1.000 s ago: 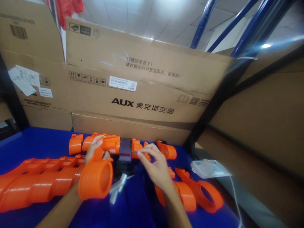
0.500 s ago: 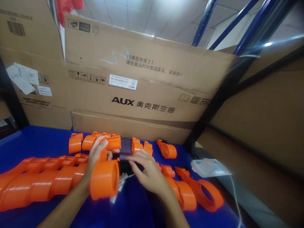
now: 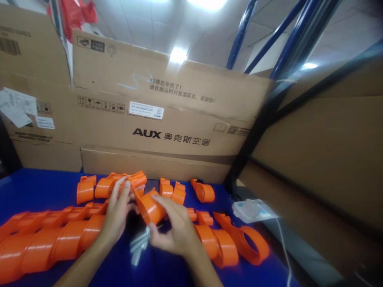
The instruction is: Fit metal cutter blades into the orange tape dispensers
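Between my two hands is an orange plastic part (image 3: pixel 152 208) with a wide ring at one end and a narrower arm. My left hand (image 3: pixel 117 209) closes its fingers round the arm end. On the ring, my right hand (image 3: pixel 173 229) has its thumb below and fingers on top. Small pale strips (image 3: pixel 139 244), perhaps metal or plastic, lie on the blue surface under the hands. A dark box-like object (image 3: pixel 151 185) is partly hidden behind the held part.
A nested row of orange parts (image 3: pixel 44 247) lies at left. More orange ring parts (image 3: pixel 226 247) sit at right and along the back. A clear plastic case (image 3: pixel 254 210) with a white cord is at the right edge. Cardboard (image 3: pixel 167 155) walls the back; a dark post (image 3: pixel 249 139) stands right.
The orange part's ring has swung from beside my left wrist up and to the right. My right hand has moved onto the ring. The camera view has shifted slightly.
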The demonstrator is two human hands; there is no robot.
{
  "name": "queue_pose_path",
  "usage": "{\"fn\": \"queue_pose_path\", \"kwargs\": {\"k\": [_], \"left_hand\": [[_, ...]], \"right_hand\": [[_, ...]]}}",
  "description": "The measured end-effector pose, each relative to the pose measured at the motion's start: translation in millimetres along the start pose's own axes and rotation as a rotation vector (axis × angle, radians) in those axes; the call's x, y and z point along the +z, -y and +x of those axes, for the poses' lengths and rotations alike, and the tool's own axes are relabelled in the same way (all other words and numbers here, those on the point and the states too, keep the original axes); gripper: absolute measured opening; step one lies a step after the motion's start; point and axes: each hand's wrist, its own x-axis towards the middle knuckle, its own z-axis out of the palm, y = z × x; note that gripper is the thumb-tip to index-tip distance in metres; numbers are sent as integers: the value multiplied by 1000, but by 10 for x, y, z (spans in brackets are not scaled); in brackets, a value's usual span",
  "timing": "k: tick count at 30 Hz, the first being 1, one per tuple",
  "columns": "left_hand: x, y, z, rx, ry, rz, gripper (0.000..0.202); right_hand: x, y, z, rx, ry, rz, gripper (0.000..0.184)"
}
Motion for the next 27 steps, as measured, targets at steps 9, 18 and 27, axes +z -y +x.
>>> {"fn": "queue_pose_path", "kwargs": {"k": [9,18,27], "left_hand": [[-3,-40,-66,-10,126,72,52],[-14,-6,-63,3,166,135,43],[-34,2,-52,16,208,167,37]], "right_hand": [[-645,-146,187,502,-206,-320,48],[-968,-598,228,775,207,-766,41],[-815,-837,230,713,312,-757,46]]}}
